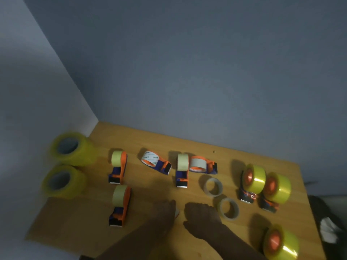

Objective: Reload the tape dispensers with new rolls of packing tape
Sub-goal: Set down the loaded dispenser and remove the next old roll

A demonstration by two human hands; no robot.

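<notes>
Both hands sit low at the near edge of the table (78,218). The left hand (164,212) looks curled around something pale poking out at its fingertips, maybe a roll or core, but it's too dark and blurry to be sure. The right hand (201,215) lies just beside it, fingers bent down toward the wood; whether it's holding anything can't be told.

Two spent cores (213,187) lie just right of the right hand, nearly touching its knuckles. Fresh yellow rolls (72,148) are way off to the left of the left hand, hanging near the table's side edge. Dispensers (120,205) stand beyond and left of the hands.

Risks, probably: a careless sweep knocks a core rolling, or a reach left nudges those rolls off. Dim light could also mean misthreading tape.
</notes>
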